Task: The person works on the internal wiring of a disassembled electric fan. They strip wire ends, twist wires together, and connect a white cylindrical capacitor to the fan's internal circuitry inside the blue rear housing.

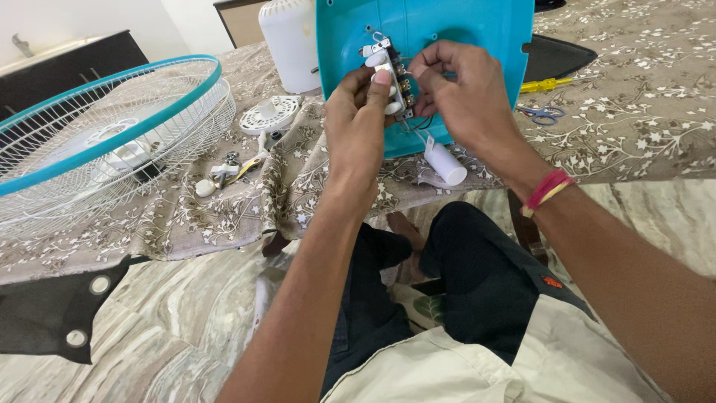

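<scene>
left hand: fingers curled round the switch block, thumb pressed flat on its front, pinching it up against the base

right hand: fingertips bunched together right at the block's right edge, by the brass terminals and wires; red and yellow thread band on the wrist

switch block: white, long and narrow, held upright between both hands in front of the base's open underside, near top centre of view

base: teal plastic fan base tipped on edge on the surface, hollow side facing the camera

capacitor: white cylinder, dangling off thin wires just below the base, lying at the cloth's edge

surface: covered with a beige floral cloth that hangs down over the near edge

grille: big white wire fan guard with a teal rim, lying flat on the left, well apart from the hands

round cover: small white vented disc between grille and base

small parts: few white and metal bits on the cloth near the grille, too small to tell apart

white housing: standing just left of the base, behind it

screwdriver: yellow handle, right of the base

scissors: blue handles, just below the screwdriver

legs: dark trousers, knees tucked under the surface edge, marble floor around
</scene>
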